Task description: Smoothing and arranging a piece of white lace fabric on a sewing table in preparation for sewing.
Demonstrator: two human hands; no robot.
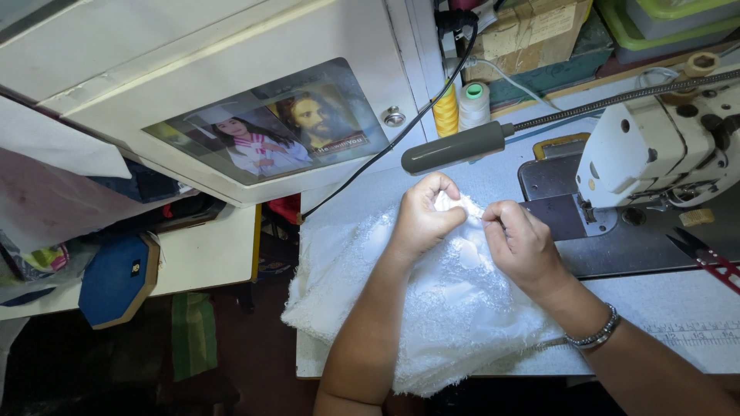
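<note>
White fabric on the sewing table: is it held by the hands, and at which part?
Yes. Both the left hand and right hand pinch the white fabric at its bunched top edge, near the sewing machine.

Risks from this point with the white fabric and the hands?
1. The white fabric hangs over the table edge; its weight may drag it off.
2. Both the left hand and right hand pinch one small spot under the lamp; a hard pull might tear the lacy cloth.
3. Red snips lie open near the right arm; a sweep could catch them.
</note>
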